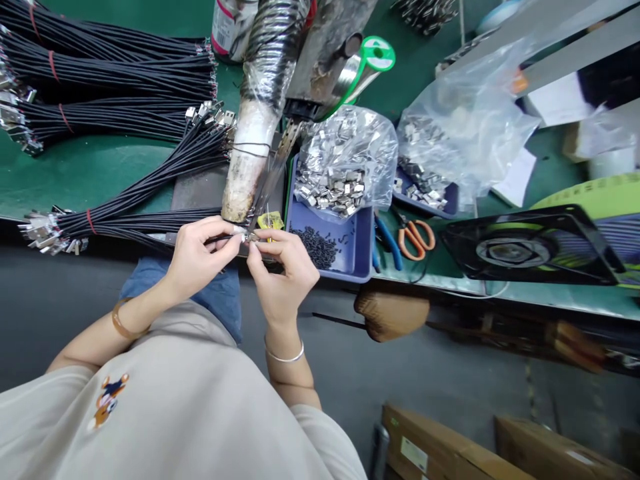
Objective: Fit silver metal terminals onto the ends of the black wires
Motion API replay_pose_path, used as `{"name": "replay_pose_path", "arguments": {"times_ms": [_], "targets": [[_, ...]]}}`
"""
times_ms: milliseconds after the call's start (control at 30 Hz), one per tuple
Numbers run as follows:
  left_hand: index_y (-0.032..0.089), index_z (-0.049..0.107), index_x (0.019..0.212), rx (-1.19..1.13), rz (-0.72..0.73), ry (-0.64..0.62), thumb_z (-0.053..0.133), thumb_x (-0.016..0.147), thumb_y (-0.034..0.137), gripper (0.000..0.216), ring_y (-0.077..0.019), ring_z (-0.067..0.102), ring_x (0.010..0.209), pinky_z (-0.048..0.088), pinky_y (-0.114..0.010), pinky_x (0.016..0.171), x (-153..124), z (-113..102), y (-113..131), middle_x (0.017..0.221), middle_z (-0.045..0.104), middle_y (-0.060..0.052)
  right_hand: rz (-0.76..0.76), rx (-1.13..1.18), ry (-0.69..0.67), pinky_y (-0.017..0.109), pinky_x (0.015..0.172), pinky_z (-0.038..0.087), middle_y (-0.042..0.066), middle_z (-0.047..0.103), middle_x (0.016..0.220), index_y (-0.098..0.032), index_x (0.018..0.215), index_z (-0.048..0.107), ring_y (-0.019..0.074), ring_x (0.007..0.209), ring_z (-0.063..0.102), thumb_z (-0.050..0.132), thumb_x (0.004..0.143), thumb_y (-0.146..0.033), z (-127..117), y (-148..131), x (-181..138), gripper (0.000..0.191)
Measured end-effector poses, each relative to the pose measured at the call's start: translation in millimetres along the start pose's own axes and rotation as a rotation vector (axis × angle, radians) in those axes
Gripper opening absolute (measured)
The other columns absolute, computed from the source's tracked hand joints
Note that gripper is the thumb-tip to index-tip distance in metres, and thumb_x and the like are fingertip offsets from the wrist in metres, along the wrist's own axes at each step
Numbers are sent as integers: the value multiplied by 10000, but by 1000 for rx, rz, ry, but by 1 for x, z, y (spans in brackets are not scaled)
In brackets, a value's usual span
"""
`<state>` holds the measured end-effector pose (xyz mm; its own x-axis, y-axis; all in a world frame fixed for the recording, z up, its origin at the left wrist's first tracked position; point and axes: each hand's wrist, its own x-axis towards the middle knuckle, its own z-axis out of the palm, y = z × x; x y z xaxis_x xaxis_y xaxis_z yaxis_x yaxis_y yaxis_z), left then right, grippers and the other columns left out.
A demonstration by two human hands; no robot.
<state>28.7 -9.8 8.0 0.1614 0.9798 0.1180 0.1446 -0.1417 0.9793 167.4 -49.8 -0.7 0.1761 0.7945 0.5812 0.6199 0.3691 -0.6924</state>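
Note:
My left hand (203, 257) is closed in a pinch on the end of a black cable (220, 238) at the bench edge. My right hand (285, 267) meets it fingertip to fingertip, pinching a small metal connector (250, 237) at the cable's end; its details are too small to make out. Just above my fingers are the metal rods of a soldering fixture (273, 177) and a taped exhaust hose (250, 140). A yellow sponge (271, 221) lies behind my right fingers. A bundle of black cables (145, 180) with metal plugs lies beside my left hand.
A blue tray (357, 257) holds small black pieces and a bag of metal connector shells (345, 160). Right of it are blue-handled pliers (387, 241), orange-handled scissors (416, 239) and a black fan (530, 247). A solder spool (377, 53) hangs above; more cable bundles (125, 67) lie back left.

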Motion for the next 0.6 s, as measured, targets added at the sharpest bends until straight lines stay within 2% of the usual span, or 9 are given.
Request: {"name": "replay_pose_path", "arguments": {"times_ms": [100,233,333,400,500,600], "targets": [[135,741,745,5,29,12,644,789,200,125,-71,531,536,385,-155,447,1,0,1,696,678,-27,-44,-47,-4,308,788,601,8,761,895,-237,806,648,152,850,731,674,866,-112,-2,0,1,141],[134,721,731,-30,-55,6,647,773,223,123,-86,579,575,449,-151,487,-2,2,-2,732,714,-41,-109,-110,-52,296,756,614,19,769,911,-247,816,617,152,840,745,654,876,-112,-3,1,-2,151],[134,712,745,-53,-116,-11,660,763,260,137,-106,620,623,506,-166,548,-3,2,-2,751,722,-44,-152,-133,-36,280,744,620,23,772,909,-248,839,607,146,836,750,650,872,-97,-3,2,-4,160],[132,699,739,-32,-124,-39,651,758,252,131,-101,603,603,496,-166,541,-3,-1,0,719,702,-34,-165,-122,-6,268,754,619,29,777,919,-241,862,613,140,844,751,658,867,-87,-3,1,-5,160],[132,672,692,30,-74,-107,613,769,208,124,-82,547,548,434,-165,506,-2,-7,5,657,662,-16,-47,-53,-14,260,739,623,29,780,921,-232,851,617,144,854,757,653,886,-124,-3,-1,-7,118],[134,679,691,109,49,-157,597,807,172,147,-76,493,530,392,-188,516,-3,-12,7,634,640,-5,220,60,-23,244,617,604,27,774,936,-220,864,594,128,703,742,613,936,-232,-7,-2,-9,75]]}}
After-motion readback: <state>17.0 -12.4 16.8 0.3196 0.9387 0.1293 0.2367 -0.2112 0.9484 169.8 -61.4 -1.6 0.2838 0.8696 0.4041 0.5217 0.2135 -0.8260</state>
